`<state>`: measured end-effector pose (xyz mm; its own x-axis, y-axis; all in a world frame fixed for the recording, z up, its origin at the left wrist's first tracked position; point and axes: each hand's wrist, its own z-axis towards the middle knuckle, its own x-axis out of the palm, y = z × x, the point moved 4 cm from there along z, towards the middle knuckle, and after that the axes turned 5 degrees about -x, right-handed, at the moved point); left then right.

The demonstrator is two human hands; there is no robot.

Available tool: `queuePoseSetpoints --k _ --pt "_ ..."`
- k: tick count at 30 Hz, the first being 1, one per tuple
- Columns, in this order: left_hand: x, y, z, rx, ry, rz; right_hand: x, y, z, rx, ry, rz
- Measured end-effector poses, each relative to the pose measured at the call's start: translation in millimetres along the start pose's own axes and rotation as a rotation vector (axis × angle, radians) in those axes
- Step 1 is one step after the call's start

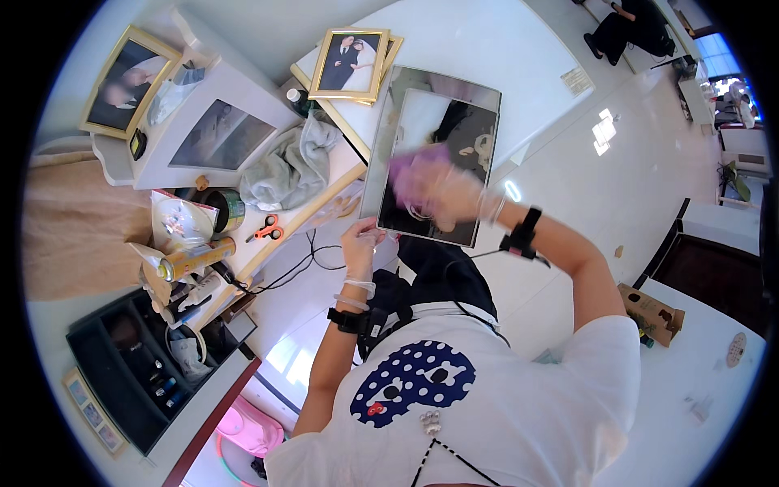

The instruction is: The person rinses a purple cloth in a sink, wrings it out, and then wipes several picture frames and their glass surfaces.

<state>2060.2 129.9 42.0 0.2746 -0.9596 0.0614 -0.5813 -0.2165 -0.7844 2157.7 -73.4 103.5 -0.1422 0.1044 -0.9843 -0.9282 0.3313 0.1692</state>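
Note:
A dark, glossy framed glass panel (471, 122) tilts in front of me, with reflections across its surface. At its lower left corner, the fingers of my left hand (358, 246) grip the edge. My right hand (453, 195), blurred by motion, presses a bunched purple cloth (406, 176) against the middle of the glass. Both hands appear to be in thin clear gloves. Beyond the panel's upper left corner, gold-framed wedding photos (350, 64) lie stacked on a white tabletop (450, 30).
On the desk to my left are a grey towel (292, 164), orange-handled scissors (266, 229), a yellow spray can (198, 259) and a dark tin (228, 210). Black cables (310, 259) hang below its edge. Another person (633, 30) sits at the far right, and a cardboard box (651, 313) lies nearer.

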Motion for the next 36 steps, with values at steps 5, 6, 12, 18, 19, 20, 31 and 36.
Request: queuePoseSetpoints --k 5,6,12,18,19,20,31,36 --pt "8.4 -7.1 -6.6 -0.012 -0.01 -0.026 -1.2 -105.8 -15.4 0.615 -0.252 -0.208" --pt "7.4 -8.0 -6.2 -0.019 -0.015 -0.042 1.8 -105.2 -8.0 0.663 -0.266 -0.253" --pt "-2.3 -1.5 -0.3 0.017 0.025 0.052 26.7 98.3 6.4 0.188 -0.079 0.255" --pt "0.8 -12.6 -11.9 -0.075 0.045 -0.07 1.4 13.7 -36.0 0.324 -0.031 0.115" --pt "0.4 -11.9 -11.8 -0.068 0.04 -0.078 -17.0 -19.9 -37.8 0.409 -0.007 0.139" --pt "2.0 -11.0 -11.5 -0.062 0.044 -0.082 2.2 -59.4 -60.7 0.47 -0.138 -0.096" --pt "-2.9 -4.4 -4.3 -0.075 0.076 -0.083 30.0 29.5 -84.2 0.598 -0.304 0.175" --pt "-1.5 -10.2 -7.9 -0.091 0.076 -0.099 28.9 99.7 -89.5 0.653 -0.155 0.309"
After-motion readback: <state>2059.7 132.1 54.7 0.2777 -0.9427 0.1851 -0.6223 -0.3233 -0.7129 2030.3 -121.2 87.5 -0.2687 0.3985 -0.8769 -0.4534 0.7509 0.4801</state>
